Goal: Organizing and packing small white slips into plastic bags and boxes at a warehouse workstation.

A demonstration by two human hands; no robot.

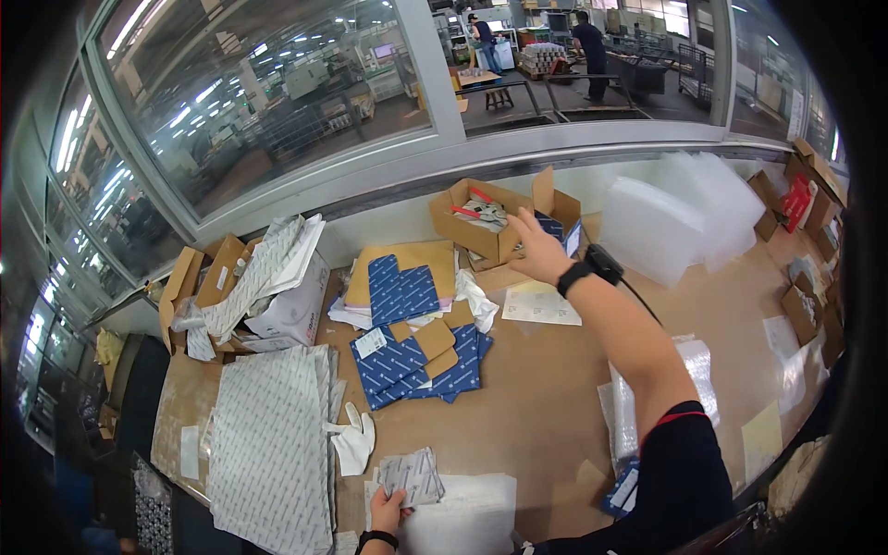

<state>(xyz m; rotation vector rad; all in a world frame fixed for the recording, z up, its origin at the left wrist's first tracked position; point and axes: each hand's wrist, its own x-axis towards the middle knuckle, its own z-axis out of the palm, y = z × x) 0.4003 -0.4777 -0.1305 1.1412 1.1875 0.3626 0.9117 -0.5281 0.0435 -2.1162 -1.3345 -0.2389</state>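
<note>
My left hand (385, 511), low in the picture, pinches a small grey patterned paper packet (413, 474). The packet is over white paper sheets (472, 518) at the table's near edge. My right hand (540, 248) reaches far forward to an open cardboard box (450, 222), its fingers apart at the box's right side. Grey packets and red strips (481, 196) show inside that box. Next to it stands another open carton (555, 192), partly hidden by my hand. A printed sheet (542, 304) lies below my right wrist.
Blue folded cartons (403, 365) lie mid-table beside a white glove (353, 441) and stacked patterned sheets (270, 444). A filled box (294, 310) stands at the left. Translucent plastic bags (657, 222) and bubble wrap (689, 370) are to the right. Windows line the back.
</note>
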